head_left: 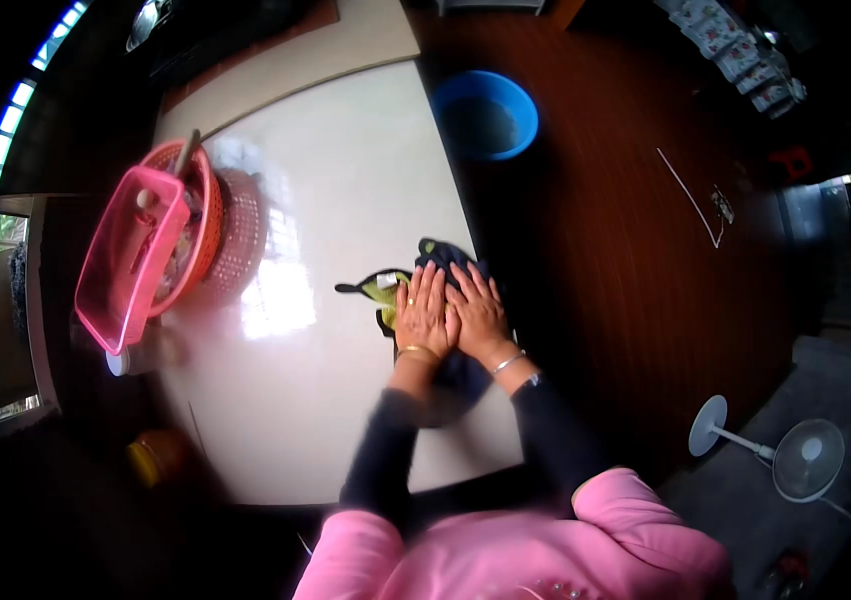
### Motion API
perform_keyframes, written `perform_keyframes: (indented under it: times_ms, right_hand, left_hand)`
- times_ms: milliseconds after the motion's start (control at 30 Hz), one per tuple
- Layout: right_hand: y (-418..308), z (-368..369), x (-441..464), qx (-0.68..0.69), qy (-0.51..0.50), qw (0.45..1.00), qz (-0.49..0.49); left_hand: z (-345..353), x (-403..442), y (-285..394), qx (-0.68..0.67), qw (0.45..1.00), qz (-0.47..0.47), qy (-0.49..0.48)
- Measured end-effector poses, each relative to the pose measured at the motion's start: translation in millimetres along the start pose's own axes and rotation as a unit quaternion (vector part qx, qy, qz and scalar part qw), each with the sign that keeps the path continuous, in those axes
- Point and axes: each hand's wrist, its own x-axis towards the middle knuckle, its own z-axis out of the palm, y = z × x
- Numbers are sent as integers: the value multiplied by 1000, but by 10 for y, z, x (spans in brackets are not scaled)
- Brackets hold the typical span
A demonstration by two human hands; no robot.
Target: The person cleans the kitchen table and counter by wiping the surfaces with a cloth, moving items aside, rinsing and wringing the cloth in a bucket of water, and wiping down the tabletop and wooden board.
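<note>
A dark navy cloth item [438,250] with a yellow-green inner side, black trim and a small white label lies crumpled near the right edge of the white tabletop [341,180]. My left hand [424,315] rests flat on it, fingers stretched out, with a ring and a gold-coloured bracelet showing. Right beside it, my right hand [481,318] also presses down on the cloth, fingers extended and slightly apart. The two hands touch along their inner sides and cover much of the cloth, so its exact kind cannot be made out.
At the table's left stand a pink basket [111,290] and an orange-red colander [208,225] with things inside. A blue basin [491,112] holding water is on the brown floor beyond the right edge. A white fan [808,460] stands at lower right.
</note>
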Motion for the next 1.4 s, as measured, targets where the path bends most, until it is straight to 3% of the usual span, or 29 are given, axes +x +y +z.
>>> perform_keyframes:
  times_ms: [200,333,500,600,767,967,1100,1400]
  right_hand:
    - [328,51,1334,-15,19,995,-96]
    - [251,129,1862,-26,20,984,-176]
    - [-315,316,1577,20,5,957,-291]
    - [-580,412,1097,85,-24,935,-344]
    - [-647,283,319,132,-85,915,-371]
    - [-543,105,-677,128,-130,918,-353]
    - [-398,-97,-1236,111,-153,928,-321]
    - [-85,-176,-939,106,-156,943,-274]
  left_hand:
    - [70,1129,-368,43,995,-57,66]
    - [72,1322,-590,81,981,-135,115]
    - [-88,529,-794,90,956,-220,173]
    - [-137,-224,-586,126,927,-312,164]
    - [-53,-1029,-98,139,905,-374,146]
    - [38,-1838,506,98,913,-380,110]
    - [161,-2258,834,66,940,-313,120]
    - [165,-1638,829,61,959,-257,100]
